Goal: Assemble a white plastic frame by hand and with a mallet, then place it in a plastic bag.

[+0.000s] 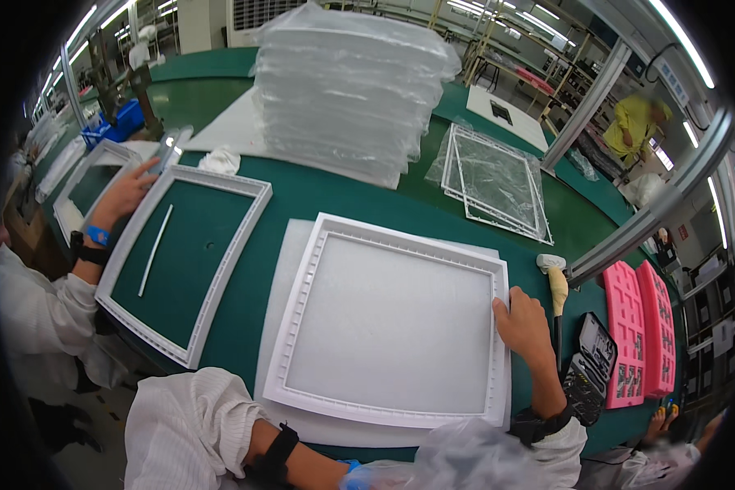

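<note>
A white rectangular plastic frame [300, 327] lies tilted slightly on a white foam sheet [278, 286] in front of me. My right hand [524, 325] grips its right rim, with fingertips reaching over the edge. My left forearm [302, 467] crosses the lower edge of the picture, with a dark band and a blue strap near its wrist. Blurred translucent plastic [474, 461] covers the place where that arm ends, so my left hand does not show. Inside the frame, only a pale, flat surface is visible.
At left, a co-worker's hand [126, 192] rests by another white frame [249, 224]. A tall stack of plastic-wrapped panels [343, 98] stands behind. Thin frames on clear film [498, 175], a mallet [557, 286], an open tool case [592, 359] and pink foam trays [625, 327] lie rightward.
</note>
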`<state>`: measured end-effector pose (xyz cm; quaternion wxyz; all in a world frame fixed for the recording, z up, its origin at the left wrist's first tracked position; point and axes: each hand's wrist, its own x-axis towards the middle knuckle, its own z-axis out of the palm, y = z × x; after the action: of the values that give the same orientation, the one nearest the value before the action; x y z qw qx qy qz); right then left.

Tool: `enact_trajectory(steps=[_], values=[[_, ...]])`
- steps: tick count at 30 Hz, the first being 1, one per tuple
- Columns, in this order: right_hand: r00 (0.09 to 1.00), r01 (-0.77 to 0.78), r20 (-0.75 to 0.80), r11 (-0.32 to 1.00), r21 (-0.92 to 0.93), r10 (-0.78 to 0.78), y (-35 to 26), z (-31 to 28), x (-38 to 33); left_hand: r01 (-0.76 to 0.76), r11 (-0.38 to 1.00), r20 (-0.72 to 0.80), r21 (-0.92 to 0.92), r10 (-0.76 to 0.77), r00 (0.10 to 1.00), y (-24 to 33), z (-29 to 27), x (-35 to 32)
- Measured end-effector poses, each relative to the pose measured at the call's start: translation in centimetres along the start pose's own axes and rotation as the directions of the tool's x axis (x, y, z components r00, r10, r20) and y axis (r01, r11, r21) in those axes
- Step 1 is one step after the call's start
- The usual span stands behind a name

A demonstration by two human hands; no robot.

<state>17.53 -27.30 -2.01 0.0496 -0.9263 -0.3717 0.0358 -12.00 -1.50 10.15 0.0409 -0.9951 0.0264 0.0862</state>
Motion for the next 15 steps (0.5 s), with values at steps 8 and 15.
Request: enact_trajectory(steps=[8,15], values=[[0.987,-0.024,-0.147,0.961,0.274,0.066,14.2,10.6,-6.3,-0.298,0.891,0.132,-0.342,0.36,0.924,9.9,0.8,1.2],[0.999,-0.032,0.028,0.307,0.951,0.015,1.9,1.1,-0.7,0.186,0.98,-0.729,-0.076,-0.182,0.66,-3.2,-0.8,3.1]])
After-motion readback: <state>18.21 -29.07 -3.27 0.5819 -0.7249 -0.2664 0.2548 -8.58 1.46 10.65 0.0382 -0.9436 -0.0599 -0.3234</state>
